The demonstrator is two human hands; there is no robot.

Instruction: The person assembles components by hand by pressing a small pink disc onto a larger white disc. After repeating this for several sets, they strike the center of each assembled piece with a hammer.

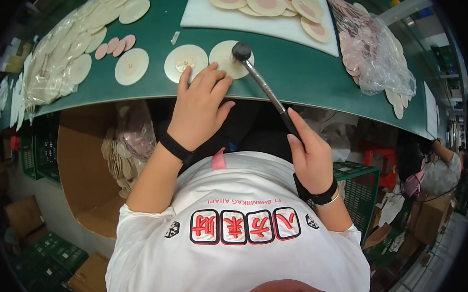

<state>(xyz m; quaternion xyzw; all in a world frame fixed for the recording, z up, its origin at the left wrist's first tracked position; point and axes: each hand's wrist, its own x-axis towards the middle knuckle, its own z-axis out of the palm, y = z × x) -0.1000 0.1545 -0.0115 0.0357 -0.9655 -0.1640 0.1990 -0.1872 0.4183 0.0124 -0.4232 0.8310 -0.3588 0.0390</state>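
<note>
My right hand (pixel 311 152) grips the handle of a small hammer (pixel 262 83), whose black head rests over a cream round disc (pixel 224 59) on the green table (pixel 288 74). My left hand (pixel 200 103) lies at the table's front edge, its fingertips touching the near rims of that disc and of a second cream disc (pixel 186 63) beside it. A third cream disc (pixel 131 66) lies further left, apart from the hand.
A white board (pixel 206 15) with several pink-centred discs lies at the back. A clear bag of pink discs (pixel 369 54) sits right, a heap of cream discs (pixel 65 49) left, with small pink discs (pixel 115 46). An open cardboard box (pixel 87 164) stands below. Another person (pixel 436 167) sits right.
</note>
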